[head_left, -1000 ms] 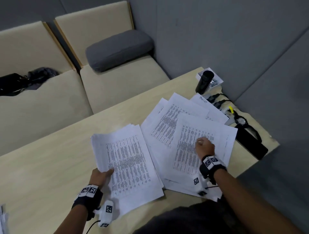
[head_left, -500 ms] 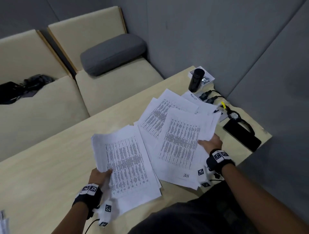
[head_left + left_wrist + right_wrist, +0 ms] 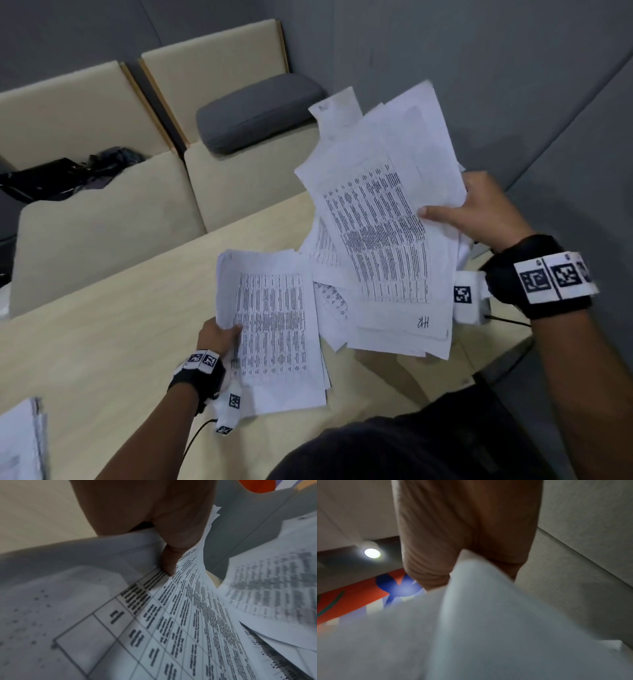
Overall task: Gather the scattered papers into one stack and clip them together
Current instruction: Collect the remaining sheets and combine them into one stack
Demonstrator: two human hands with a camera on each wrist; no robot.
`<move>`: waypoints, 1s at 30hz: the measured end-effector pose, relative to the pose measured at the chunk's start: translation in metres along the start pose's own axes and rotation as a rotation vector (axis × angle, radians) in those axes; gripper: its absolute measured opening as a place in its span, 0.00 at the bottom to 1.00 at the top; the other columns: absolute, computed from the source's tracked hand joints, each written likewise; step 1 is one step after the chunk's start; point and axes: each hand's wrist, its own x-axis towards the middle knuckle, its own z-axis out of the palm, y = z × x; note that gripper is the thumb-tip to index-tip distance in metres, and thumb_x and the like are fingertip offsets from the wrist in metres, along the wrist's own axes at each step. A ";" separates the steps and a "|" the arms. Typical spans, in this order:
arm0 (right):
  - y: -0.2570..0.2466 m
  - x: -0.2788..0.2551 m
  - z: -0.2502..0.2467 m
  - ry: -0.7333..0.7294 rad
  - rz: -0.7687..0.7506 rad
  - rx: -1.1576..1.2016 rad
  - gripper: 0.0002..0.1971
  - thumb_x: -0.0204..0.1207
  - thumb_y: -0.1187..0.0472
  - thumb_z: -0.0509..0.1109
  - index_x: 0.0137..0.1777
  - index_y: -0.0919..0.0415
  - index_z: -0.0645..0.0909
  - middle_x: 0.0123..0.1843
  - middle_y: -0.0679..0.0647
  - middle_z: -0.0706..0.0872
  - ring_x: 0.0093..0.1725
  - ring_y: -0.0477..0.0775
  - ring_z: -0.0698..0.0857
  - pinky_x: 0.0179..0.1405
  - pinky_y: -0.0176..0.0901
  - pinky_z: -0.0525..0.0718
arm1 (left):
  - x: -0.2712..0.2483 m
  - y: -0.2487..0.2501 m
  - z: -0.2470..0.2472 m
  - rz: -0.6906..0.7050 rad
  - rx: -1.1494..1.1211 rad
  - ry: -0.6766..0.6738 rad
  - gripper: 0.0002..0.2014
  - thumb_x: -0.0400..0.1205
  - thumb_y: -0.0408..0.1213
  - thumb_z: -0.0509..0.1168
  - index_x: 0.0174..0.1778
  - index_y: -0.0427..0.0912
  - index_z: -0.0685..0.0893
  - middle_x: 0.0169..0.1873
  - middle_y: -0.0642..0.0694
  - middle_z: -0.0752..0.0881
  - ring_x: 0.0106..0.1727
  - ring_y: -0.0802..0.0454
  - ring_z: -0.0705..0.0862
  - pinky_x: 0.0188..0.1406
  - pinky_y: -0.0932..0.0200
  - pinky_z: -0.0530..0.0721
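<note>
Fingers of the right hand (image 3: 479, 212) are clamped on the right edge of a loose sheaf of papers (image 3: 383, 222), the thumb laid across the printed face and the other fingers hidden behind the sheets. The sheaf is held up off the worktop (image 3: 102, 342), tilted, with its long axis running from the near lower edge marked "HR" up and away toward the wall. The sheets in it are fanned and uneven, and a few lower ones hang out to the left of the thumb.

Fingers of the left hand (image 3: 215, 337) are closed on the left edge of a second, flatter stack (image 3: 274, 329); in the left wrist view the thumb (image 3: 169, 566) is seen pressed on the top printed sheet, with the fingers underneath out of sight. This stack lies low over the worktop, its long axis pointing away from the person.

The raised sheaf lies to the right of and above the left fingers, its lower left corner overlapping the stack's right edge. The coming move is judged to turn on that relation: the right-hand sheaf has to be brought left and down onto the left-hand stack. No clip can be seen. Another pile of paper (image 3: 20, 442) lies at the near left corner, well apart from both hands.
</note>
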 end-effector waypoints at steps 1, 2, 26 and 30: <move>-0.009 -0.002 -0.002 0.014 -0.017 0.017 0.17 0.69 0.65 0.81 0.57 0.56 0.85 0.50 0.49 0.88 0.46 0.38 0.87 0.48 0.38 0.82 | 0.002 0.003 -0.003 0.024 0.027 -0.001 0.18 0.76 0.38 0.73 0.55 0.28 0.82 0.46 0.30 0.88 0.46 0.34 0.88 0.48 0.41 0.88; -0.017 -0.005 -0.004 0.035 -0.034 0.022 0.18 0.69 0.65 0.80 0.59 0.59 0.85 0.50 0.49 0.87 0.48 0.45 0.87 0.49 0.38 0.81 | 0.003 0.007 -0.006 0.053 0.070 -0.014 0.17 0.76 0.38 0.73 0.54 0.29 0.82 0.46 0.30 0.88 0.46 0.34 0.88 0.48 0.43 0.88; 0.063 -0.009 0.211 -0.335 0.504 0.489 0.19 0.80 0.61 0.70 0.70 0.59 0.78 0.64 0.54 0.85 0.62 0.57 0.83 0.67 0.52 0.78 | -0.022 0.012 -0.019 0.050 -0.440 -0.189 0.09 0.70 0.25 0.69 0.46 0.31 0.88 0.37 0.37 0.90 0.37 0.42 0.87 0.40 0.52 0.86; 0.078 -0.009 0.245 -0.355 0.589 0.517 0.22 0.79 0.56 0.69 0.73 0.54 0.76 0.66 0.56 0.85 0.64 0.61 0.83 0.70 0.62 0.77 | -0.035 0.021 -0.017 -0.044 -0.550 -0.142 0.08 0.75 0.25 0.64 0.30 0.32 0.76 0.24 0.41 0.77 0.26 0.48 0.74 0.28 0.58 0.73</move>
